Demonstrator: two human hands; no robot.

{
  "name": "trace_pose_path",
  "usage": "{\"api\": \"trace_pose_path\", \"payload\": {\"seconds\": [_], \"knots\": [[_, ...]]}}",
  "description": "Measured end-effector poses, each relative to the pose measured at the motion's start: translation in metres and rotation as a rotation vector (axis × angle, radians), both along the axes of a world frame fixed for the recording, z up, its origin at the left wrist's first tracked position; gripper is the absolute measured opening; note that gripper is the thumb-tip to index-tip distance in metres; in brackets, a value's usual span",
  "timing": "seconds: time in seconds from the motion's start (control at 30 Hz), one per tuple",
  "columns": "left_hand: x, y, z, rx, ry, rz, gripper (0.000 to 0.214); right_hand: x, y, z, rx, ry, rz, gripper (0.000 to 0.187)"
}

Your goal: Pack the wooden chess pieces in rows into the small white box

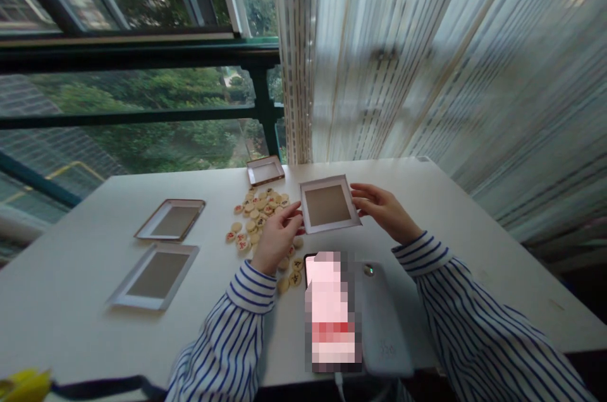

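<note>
The left hand (279,239) and right hand (389,212) have fingers clamped on opposite edges of that square, white-rimmed, brown-based, cardboard-looking tray (328,205). I'd grip lightly, keeping it level.

left fingers (290,212), right fingers (366,193): holding opposite sides of tray (328,205) | round pieces (260,204): on table (474,237)

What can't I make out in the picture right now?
All in the head view:
Phone screen: pixel blocks hide its content.
Yellow object: cut off by the bottom-left corner.
Marks on many round pieces: too small.
Anything behind the left hand: the hand blocks it.
</note>
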State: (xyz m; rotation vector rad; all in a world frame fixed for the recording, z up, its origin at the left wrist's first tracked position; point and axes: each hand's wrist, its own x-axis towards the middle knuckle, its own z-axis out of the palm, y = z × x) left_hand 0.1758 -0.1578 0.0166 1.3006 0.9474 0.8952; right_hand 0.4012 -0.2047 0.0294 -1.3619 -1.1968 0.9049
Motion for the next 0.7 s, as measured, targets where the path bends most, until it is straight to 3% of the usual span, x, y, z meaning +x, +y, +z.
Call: {"api": "trace_pose_path", "payload": {"seconds": [0.23,0.47,0.7], "knots": [[0.005,-0.006,-0.002,0.007,0.086,-0.028,0.047,0.005,-0.007,-0.012,0.032,-0.048,-0.017,0.039],[0.010,-0.006,-0.016,0.131,0.128,-0.018,0.050,0.005,-0.014,-0.022,0.017,-0.074,-0.074,0.038],[0.012,-0.008,-0.025,0.141,0.134,-0.065,0.049,0.007,-0.016,-0.040,0.009,-0.103,-0.132,0.035]]}}
